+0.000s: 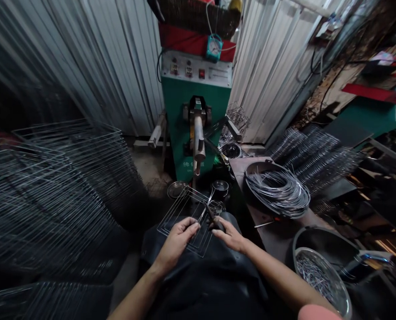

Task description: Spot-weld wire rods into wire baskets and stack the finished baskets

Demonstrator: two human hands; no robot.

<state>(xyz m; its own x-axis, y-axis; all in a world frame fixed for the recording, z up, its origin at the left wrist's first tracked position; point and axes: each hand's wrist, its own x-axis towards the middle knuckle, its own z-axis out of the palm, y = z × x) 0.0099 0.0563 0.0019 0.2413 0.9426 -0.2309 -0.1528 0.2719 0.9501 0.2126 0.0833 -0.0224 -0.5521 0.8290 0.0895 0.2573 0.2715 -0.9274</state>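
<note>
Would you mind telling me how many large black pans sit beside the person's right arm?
2: one black pan on the bench holds a coil of wire; a second black pan, nearer the right arm, holds a steel bowl of cut wire. Others may be hidden.

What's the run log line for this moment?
Left hand over wire rack frame | right hand holding dark-handled tool | nearby green spot welder

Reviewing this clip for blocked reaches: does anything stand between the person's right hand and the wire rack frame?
Nothing visible does. The right hand grips a dark-handled tool, whose end lies over the wire rack frame on the person's lap, with no other object between them.
</note>
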